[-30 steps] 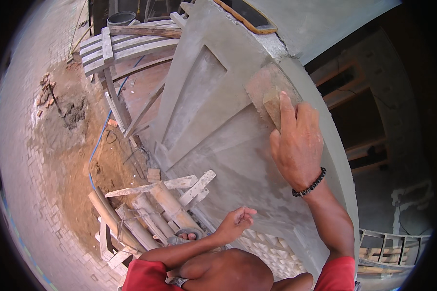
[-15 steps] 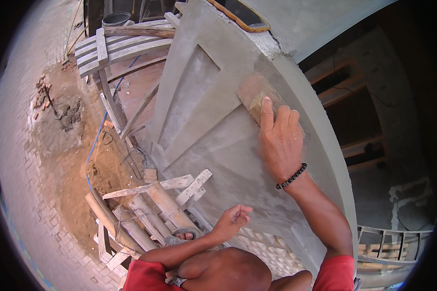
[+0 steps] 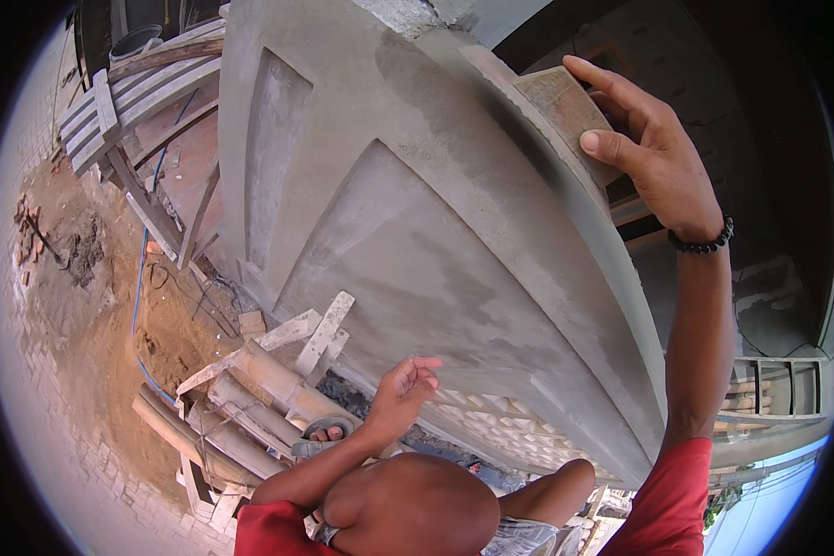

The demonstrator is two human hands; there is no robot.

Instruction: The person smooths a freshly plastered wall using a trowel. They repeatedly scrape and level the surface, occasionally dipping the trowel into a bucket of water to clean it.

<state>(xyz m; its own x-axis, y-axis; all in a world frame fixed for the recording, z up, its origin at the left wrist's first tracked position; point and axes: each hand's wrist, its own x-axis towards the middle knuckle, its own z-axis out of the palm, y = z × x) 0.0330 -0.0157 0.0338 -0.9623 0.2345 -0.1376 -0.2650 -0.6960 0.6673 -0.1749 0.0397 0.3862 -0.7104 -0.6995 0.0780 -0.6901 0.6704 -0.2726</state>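
My right hand (image 3: 663, 157) grips a wooden plastering float (image 3: 565, 104) by its block handle, thumb on one side and fingers on the other. The float's long board lies along the curved top edge of a grey plastered wall (image 3: 417, 130). Recessed panels with raised borders mark the wall's face, and damp, darker patches show in the plaster. A black bead bracelet circles my right wrist. Near my bent knee, my left hand (image 3: 403, 394) hovers before the wall with nothing in it, its fingers loosely bent and apart.
Bamboo poles and boards (image 3: 259, 389) form a scaffold under my sandalled foot. A slatted wooden platform (image 3: 148, 79) with a black bucket (image 3: 134, 42) stands at the upper left. Sand (image 3: 171, 338), a blue hose (image 3: 137, 315) and brick pieces lie below. Beyond the wall is a dark interior.
My right hand has carried the float from the wall's face up and right onto its top edge, tilting it. The view has swung to the right. My left hand stays near my knee.
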